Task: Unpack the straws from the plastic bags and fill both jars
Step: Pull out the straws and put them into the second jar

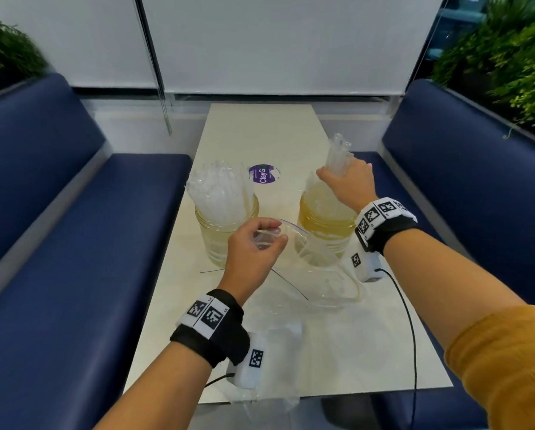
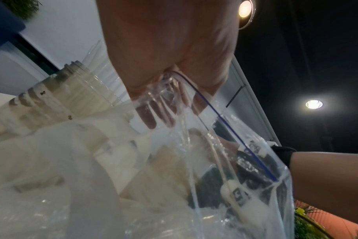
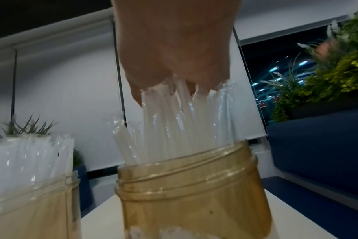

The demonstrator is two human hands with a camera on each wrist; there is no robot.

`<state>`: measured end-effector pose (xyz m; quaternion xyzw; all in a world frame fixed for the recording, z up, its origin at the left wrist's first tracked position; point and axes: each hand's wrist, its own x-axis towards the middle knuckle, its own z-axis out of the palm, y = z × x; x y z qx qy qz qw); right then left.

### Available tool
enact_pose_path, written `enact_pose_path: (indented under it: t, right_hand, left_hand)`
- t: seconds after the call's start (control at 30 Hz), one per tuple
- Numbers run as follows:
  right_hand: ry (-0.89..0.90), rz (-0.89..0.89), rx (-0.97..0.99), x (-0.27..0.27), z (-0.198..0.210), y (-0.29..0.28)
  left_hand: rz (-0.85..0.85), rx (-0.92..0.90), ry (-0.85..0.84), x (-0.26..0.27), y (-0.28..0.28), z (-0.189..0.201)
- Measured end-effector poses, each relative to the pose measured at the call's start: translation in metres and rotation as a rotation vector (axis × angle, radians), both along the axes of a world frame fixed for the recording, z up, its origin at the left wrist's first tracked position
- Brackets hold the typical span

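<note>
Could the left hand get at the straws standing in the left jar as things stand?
Probably not right away: the left hand is pinching the plastic bag. The left jar stands just beyond it, top open, nothing between.

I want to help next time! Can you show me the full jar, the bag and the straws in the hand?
full jar (image 1: 225,225), head view, on its glass wall.
bag (image 2: 241,145), left wrist view, on its clear side.
straws (image 3: 186,122), right wrist view, mid-bundle above the other jar.

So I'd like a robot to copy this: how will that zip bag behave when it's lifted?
Probably floppy: the zip bag sags and creases below the left hand pinching its rim. Likely very light, since it looks empty. The thin, glossy film could slip from a loose pinch.
</note>
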<state>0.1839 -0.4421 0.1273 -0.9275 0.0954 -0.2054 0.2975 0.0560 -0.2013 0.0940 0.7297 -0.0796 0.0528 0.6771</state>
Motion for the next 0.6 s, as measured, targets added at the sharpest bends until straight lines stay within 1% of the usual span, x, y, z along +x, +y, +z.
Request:
enact_pose_path:
  t: [0.07,0.13,0.17,0.2,0.23,0.3,0.37,0.4,0.5,0.53,0.6]
  right_hand:
    - [-0.083,0.005,0.014,-0.007,0.009,0.004]
    - [-0.293,0.061,0.074,-0.014,0.021,0.007]
    - [-0.397,0.082,0.053,-0.017,0.028,0.008]
    - [-0.461,0.108,-0.017,-0.019,0.036,0.008]
    - [-0.478,0.135,-0.109,-0.015,0.039,0.005]
    - [-0.4,0.189,-0.322,-0.011,0.047,0.002]
    - [-0.299,0.233,-0.417,-0.014,0.042,0.003]
    - [-0.235,0.245,-0.469,-0.016,0.034,0.004]
    - [-0.065,0.348,-0.814,-0.025,0.001,0.011]
    - [-0.04,0.354,-0.825,-0.026,-0.002,0.013]
    - [-0.107,0.294,-0.644,-0.026,0.004,0.017]
  left_hand:
    - [-0.002,-0.001,0.0,0.0,0.0,0.0]
    - [-0.006,-0.004,0.004,-0.001,0.001,0.0]
    - [-0.007,-0.006,0.007,-0.001,0.001,0.0]
    - [-0.008,-0.008,0.009,-0.002,0.001,0.0]
    - [-0.009,-0.009,0.01,-0.002,0.001,0.0]
    - [-0.012,-0.011,0.01,-0.002,0.001,0.001]
    - [-0.015,-0.016,0.004,-0.002,0.0,0.0]
    - [-0.015,-0.019,0.0,-0.002,-0.001,0.0]
    - [-0.019,-0.029,-0.003,0.0,-0.004,0.0]
    - [-0.024,-0.032,-0.002,0.0,-0.005,0.0]
    - [-0.033,-0.027,0.002,0.0,-0.007,0.0]
